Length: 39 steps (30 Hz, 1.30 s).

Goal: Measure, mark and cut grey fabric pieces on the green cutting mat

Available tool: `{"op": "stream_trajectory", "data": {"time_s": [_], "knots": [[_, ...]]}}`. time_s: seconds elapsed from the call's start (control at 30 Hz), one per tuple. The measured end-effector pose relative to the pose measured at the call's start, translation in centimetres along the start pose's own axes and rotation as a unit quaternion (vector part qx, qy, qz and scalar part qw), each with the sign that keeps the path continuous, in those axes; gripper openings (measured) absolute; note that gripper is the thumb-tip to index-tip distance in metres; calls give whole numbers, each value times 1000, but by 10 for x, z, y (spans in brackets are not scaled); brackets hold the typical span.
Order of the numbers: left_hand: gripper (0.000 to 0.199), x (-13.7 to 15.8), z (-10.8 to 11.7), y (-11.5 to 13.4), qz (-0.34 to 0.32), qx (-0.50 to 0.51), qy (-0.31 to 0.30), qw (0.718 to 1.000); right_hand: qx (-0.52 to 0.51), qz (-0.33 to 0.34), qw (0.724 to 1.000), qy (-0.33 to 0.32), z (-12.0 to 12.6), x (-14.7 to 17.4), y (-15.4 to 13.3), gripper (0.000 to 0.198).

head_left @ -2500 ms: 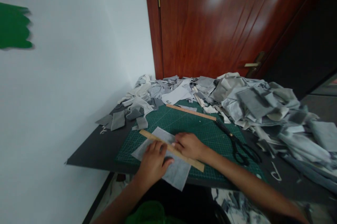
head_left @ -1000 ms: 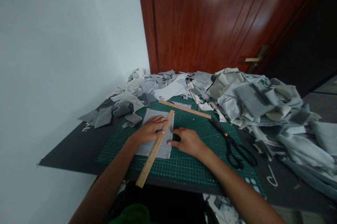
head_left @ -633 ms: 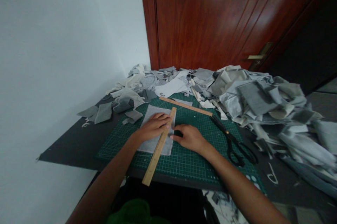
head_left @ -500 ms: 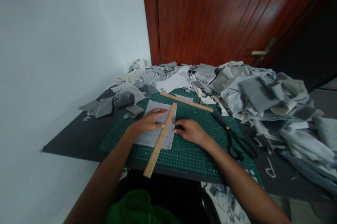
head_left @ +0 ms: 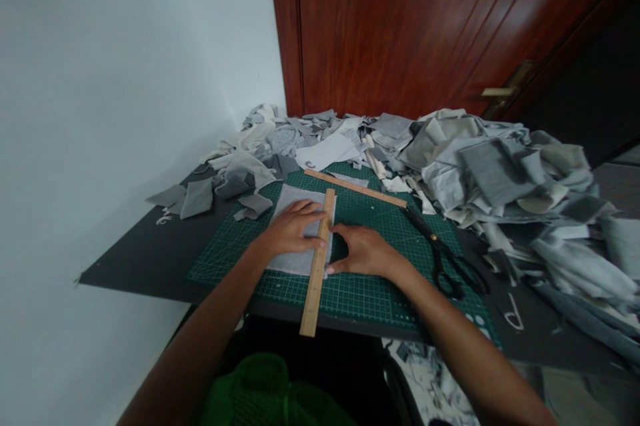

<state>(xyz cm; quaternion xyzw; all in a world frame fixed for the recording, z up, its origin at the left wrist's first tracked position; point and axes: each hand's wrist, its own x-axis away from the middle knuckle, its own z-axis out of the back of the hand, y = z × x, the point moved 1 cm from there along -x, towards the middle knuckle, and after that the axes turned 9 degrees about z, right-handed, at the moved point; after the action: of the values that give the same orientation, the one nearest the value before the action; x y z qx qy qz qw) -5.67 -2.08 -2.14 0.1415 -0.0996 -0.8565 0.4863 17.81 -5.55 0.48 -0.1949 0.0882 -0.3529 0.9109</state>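
A light grey piece of fabric [head_left: 295, 264] lies flat on a green cutting mat [head_left: 375, 299]. Across its right side rests a wooden ruler [head_left: 315, 289], its near end sticking out past the table edge. My left hand [head_left: 295, 226] is spread over the fabric, with its fingertips touching the ruler's left edge. On the other side, my right hand [head_left: 363, 249] has thumb and fingers apart, their tips at the right edge of the fabric and close to the ruler. Nothing shows between the right hand's fingers.
A second wooden ruler [head_left: 355, 188] lies beyond the fabric. Black scissors [head_left: 437, 249] rest on the mat's right side. Heaps of grey and white fabric scraps [head_left: 485, 173] line the back and right of the dark table [head_left: 140, 266]. A wall [head_left: 125, 79] stands left, a wooden door [head_left: 400, 33] behind.
The near ruler has turned to run straighter along the fabric's right side, its near end swinging right. My left hand has moved right with it; my right hand's thumb and fingers have spread wider.
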Motion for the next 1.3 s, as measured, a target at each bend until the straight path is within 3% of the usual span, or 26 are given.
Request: {"op": "stream_trajectory", "data": {"time_s": [0.13,0.5,0.87,1.3], "knots": [[71,0,-1,3,-1,-8,9,1000,-18,18,1000,-13,3,2,3,86],[72,0,-5,2,-8,-47,17,999,-97,23,993,62,-5,-7,22,29],[69,0,-2,5,-6,-41,10,999,-70,-20,994,79,-8,-10,24,37],[69,1,-5,3,-21,-35,30,999,-37,-25,996,76,-6,-10,15,36]]}}
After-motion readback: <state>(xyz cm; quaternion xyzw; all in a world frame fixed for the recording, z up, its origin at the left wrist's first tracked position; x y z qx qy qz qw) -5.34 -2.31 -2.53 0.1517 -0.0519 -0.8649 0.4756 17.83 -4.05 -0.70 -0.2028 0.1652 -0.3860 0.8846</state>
